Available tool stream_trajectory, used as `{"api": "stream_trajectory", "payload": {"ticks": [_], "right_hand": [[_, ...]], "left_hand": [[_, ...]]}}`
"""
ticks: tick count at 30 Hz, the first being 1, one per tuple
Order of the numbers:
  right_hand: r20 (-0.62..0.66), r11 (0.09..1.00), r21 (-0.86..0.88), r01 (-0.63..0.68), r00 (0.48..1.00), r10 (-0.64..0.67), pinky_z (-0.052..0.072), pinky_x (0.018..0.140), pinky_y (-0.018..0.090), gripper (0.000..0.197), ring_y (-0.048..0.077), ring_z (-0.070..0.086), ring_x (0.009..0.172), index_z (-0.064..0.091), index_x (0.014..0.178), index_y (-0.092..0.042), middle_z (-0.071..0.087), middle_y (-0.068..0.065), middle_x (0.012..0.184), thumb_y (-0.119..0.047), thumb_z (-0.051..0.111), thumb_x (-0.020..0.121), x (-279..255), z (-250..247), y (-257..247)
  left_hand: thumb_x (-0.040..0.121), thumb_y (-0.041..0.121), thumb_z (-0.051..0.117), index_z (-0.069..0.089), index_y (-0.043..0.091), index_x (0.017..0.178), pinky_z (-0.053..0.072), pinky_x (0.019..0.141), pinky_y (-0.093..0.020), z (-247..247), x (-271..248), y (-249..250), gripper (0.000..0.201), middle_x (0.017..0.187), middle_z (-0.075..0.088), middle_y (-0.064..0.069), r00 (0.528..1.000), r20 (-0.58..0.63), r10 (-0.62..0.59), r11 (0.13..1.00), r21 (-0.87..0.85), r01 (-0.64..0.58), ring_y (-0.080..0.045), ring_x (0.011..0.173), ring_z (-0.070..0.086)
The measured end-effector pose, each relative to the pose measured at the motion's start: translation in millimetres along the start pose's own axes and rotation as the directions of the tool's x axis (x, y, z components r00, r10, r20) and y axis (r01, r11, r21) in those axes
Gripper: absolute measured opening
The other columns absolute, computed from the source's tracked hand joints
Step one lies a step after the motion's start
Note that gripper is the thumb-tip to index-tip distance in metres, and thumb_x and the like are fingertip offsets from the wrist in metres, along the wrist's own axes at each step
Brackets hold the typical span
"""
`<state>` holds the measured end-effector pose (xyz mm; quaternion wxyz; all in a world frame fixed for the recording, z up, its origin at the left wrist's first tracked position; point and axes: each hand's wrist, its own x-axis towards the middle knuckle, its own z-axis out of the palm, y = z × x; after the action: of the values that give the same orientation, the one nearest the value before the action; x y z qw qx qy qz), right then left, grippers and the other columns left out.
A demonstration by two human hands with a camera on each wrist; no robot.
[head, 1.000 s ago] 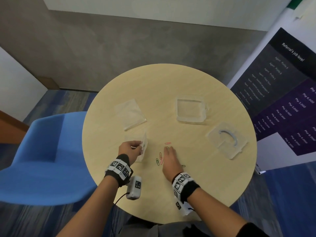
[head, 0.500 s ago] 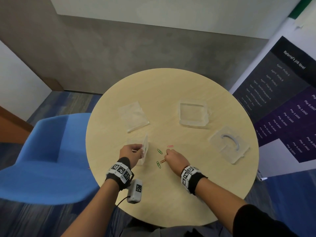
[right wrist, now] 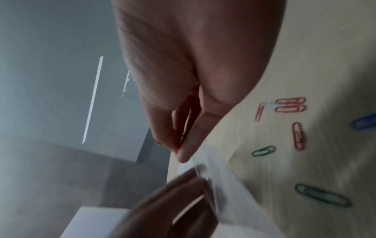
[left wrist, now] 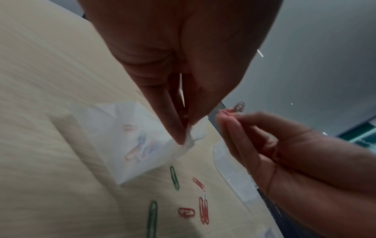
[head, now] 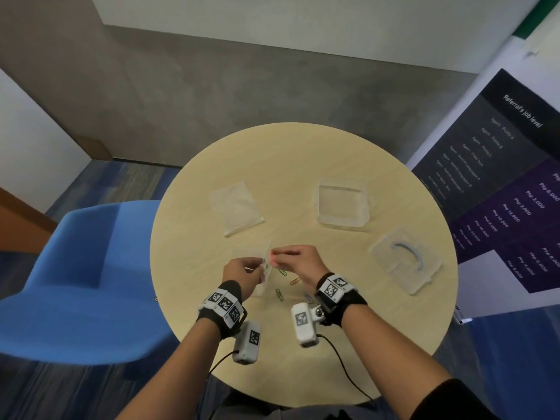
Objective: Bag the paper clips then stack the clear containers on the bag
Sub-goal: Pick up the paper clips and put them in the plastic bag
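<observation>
Bagging stage, partly complete, seen first from the head view: left hand [head: 242, 272] pinching the upper edge of the small clear bag [head: 266, 262] so that it stands on the tabletop [head: 303, 153]; right hand [head: 298, 259] just beside the bag's mouth, fingertips together on a red paper clip [head: 273, 255]; loose paper clips [head: 280, 294] lying on the tabletop below both hands, green and orange among them; second flat clear bag [head: 236, 207] lying well apart toward the far left; two clear containers [head: 344, 204], one square at centre right and one near the right rim showing a curved blue piece, both apart from the bag and not yet stacked. Left wrist view: left grip [left wrist: 183, 127] clamped on a crumpled corner of the bag, several pale pink and bluish clips visible through its wall and so judged already bagged; red clip pinched in the right hand's fingertips [left wrist: 225, 116] near the opening; green and red clips scattered on the wood beyond. Right wrist view: right grip [right wrist: 179, 149] closed together at the bag's rim, the pinched clip itself barely visible between thumb and finger; red, green and one blue clip remaining on the tabletop. Estimated remainder: insertion of the held clip, collection of the loose ones, then stacking of both containers on the bag.
</observation>
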<state>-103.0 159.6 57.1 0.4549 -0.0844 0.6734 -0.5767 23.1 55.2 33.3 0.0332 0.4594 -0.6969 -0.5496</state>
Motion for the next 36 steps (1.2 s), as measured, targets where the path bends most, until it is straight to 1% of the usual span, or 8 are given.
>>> {"api": "stream_trajectory", "payload": {"ticks": [5, 8, 12, 16, 19, 22, 26, 36], "right_hand": [[-0.140, 0.838, -0.545, 0.003, 0.986, -0.095, 0.061, 0.078, 0.031, 0.018, 0.020, 0.075, 0.078, 0.079, 0.089, -0.004, 0.077, 0.014, 0.088, -0.004, 0.080, 0.072, 11.2, 17.8, 10.1], [-0.127, 0.722, -0.692, 0.009, 0.983, -0.134, 0.053, 0.090, 0.025, 0.020, 0.023, 0.070, 0.098, 0.076, 0.099, -0.004, 0.075, 0.013, 0.104, -0.006, 0.073, 0.080, 16.2, 23.5, 10.4], [-0.093, 0.675, -0.738, 0.017, 0.988, -0.126, 0.049, 0.083, 0.019, 0.020, 0.023, 0.068, 0.100, 0.076, 0.102, -0.006, 0.073, 0.012, 0.109, -0.008, 0.070, 0.083, 19.5, 29.0, 6.8], [-0.039, 0.608, -0.791, 0.066, 0.987, -0.159, 0.060, 0.078, 0.029, 0.011, 0.021, 0.071, 0.080, 0.079, 0.088, -0.013, 0.073, 0.011, 0.098, -0.012, 0.076, 0.078, 19.9, 30.3, 4.9], [0.017, 0.672, -0.718, 0.183, 0.969, -0.245, 0.060, 0.078, 0.029, 0.015, 0.020, 0.072, 0.081, 0.078, 0.093, -0.009, 0.076, 0.011, 0.092, -0.006, 0.068, 0.082, 15.8, 18.5, -1.2], [-0.132, 0.681, -0.713, 0.170, 0.920, -0.369, 0.055, 0.090, 0.030, 0.023, 0.020, 0.069, 0.095, 0.076, 0.099, -0.009, 0.075, 0.009, 0.101, -0.001, 0.060, 0.084, 17.5, -13.5, 8.6], [-0.167, 0.489, -0.872, -0.028, 0.955, -0.245, 0.041, 0.105, 0.032, 0.039, 0.027, 0.051, 0.125, 0.057, 0.130, -0.007, 0.056, 0.012, 0.135, -0.005, 0.051, 0.092, 13.3, -46.4, 45.3], [0.048, 0.285, -0.951, 0.120, 0.967, -0.249, 0.020, 0.120, 0.036, 0.053, 0.030, 0.019, 0.145, 0.025, 0.148, -0.002, 0.022, 0.017, 0.157, -0.008, 0.040, 0.097, 7.6, 12.2, 74.4]], "left_hand": [[0.088, 0.007, 0.061, 0.074, 0.011, 0.103, 0.059, 0.073, -0.027, 1.7, -3.2, 4.3, 0.021, 0.084, 0.075, -0.006, 1.000, 0.012, 0.022, 0.998, -0.060, -0.021, -0.015, 0.071, 0.074], [0.088, 0.009, 0.061, 0.073, 0.012, 0.105, 0.059, 0.077, -0.030, 1.9, -3.2, 1.9, 0.021, 0.087, 0.076, -0.009, 1.000, 0.009, 0.012, 0.999, -0.045, -0.011, -0.016, 0.073, 0.075], [0.087, 0.011, 0.062, 0.074, 0.014, 0.103, 0.060, 0.082, -0.035, 2.6, -1.7, 1.0, 0.021, 0.082, 0.076, -0.007, 1.000, 0.002, 0.000, 0.999, -0.051, 0.000, -0.015, 0.073, 0.075], [0.087, 0.010, 0.061, 0.074, 0.014, 0.103, 0.057, 0.074, -0.027, 3.3, -1.9, 2.5, 0.021, 0.086, 0.075, -0.005, 1.000, 0.009, 0.018, 0.999, -0.034, -0.018, -0.013, 0.074, 0.074], [0.087, 0.008, 0.060, 0.073, 0.011, 0.107, 0.057, 0.076, -0.028, -1.1, 1.5, -0.8, 0.023, 0.086, 0.075, -0.005, 1.000, -0.023, 0.003, 0.999, -0.047, -0.004, -0.016, 0.075, 0.074], [0.087, 0.008, 0.061, 0.072, 0.011, 0.107, 0.057, 0.078, -0.030, -12.5, 4.1, -5.8, 0.023, 0.084, 0.075, -0.004, 0.997, -0.063, -0.042, 0.994, -0.108, 0.035, -0.020, 0.077, 0.074], [0.086, 0.009, 0.062, 0.073, 0.013, 0.104, 0.057, 0.079, -0.029, -31.1, 5.1, -14.1, 0.021, 0.083, 0.075, -0.005, 0.992, -0.106, -0.068, 0.983, -0.180, 0.048, -0.021, 0.076, 0.075], [0.086, 0.007, 0.062, 0.072, 0.011, 0.101, 0.055, 0.076, -0.028, -41.2, 2.2, -19.5, 0.019, 0.087, 0.073, -0.007, 0.989, -0.132, -0.069, 0.973, -0.227, 0.037, -0.019, 0.070, 0.073]]}}
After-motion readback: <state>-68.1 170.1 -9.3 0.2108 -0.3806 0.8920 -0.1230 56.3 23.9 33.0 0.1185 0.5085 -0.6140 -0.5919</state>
